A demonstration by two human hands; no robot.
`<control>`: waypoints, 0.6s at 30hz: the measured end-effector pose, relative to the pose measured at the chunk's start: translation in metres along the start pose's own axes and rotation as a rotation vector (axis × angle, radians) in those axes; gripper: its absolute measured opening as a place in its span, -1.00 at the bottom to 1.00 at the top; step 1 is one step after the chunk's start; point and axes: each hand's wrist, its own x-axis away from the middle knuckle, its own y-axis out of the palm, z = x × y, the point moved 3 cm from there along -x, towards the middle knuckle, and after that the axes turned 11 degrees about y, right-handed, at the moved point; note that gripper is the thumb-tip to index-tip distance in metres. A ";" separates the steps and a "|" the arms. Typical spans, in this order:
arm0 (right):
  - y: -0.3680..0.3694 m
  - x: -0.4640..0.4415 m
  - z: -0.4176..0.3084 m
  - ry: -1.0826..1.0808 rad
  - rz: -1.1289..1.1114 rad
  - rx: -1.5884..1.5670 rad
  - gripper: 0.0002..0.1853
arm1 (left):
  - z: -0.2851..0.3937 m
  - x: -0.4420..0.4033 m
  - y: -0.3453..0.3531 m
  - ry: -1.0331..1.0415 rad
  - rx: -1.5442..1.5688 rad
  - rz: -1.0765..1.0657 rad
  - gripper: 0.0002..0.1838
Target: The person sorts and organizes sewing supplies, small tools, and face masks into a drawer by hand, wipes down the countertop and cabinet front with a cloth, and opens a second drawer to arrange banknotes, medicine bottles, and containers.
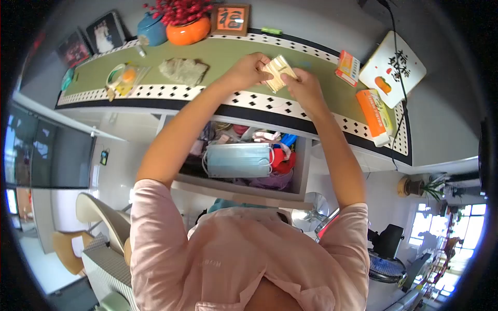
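Observation:
Between my two hands, over the green mat, is a small flat packet [278,73] with pale yellow stripes and a clear-looking wrapper; its contents are too small to name. My left hand [250,71] grips its left edge with closed fingers. On the packet's right side, my right hand [306,85] pinches it between thumb and fingers. A crumpled greyish cloth or plastic bag [183,71] lies to the left of my left hand. Below my forearms an open drawer [244,192] holds a light blue face mask [238,160] on top of mixed items, red, blue and purple among them.
An orange pot of red berries [189,31], a blue jar [151,29] and framed pictures [230,19] line the back. At the right are small boxes [347,67], an orange-and-yellow box [374,115], a white board [392,70] and a hanging black cable [397,52]. Tape [115,76] lies left.

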 end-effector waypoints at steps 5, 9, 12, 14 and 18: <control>0.051 0.072 -0.049 -0.020 -0.265 -0.197 -0.78 | 0.048 0.106 -0.062 -0.161 0.319 -0.048 -0.82; 0.134 0.112 -0.032 0.010 -0.382 -0.187 -0.86 | 0.021 0.186 -0.084 -0.351 0.170 -0.108 -0.81; 0.192 0.115 -0.010 0.214 -0.438 -0.191 -0.84 | -0.012 0.233 -0.087 -0.267 -0.107 0.184 -0.79; 0.217 0.104 -0.004 0.378 -0.447 -0.238 -0.84 | -0.012 0.253 -0.086 -0.138 -0.448 0.272 -0.77; 0.258 0.077 0.010 0.508 -0.414 -0.316 -0.85 | -0.009 0.273 -0.077 -0.105 -0.654 0.152 -0.73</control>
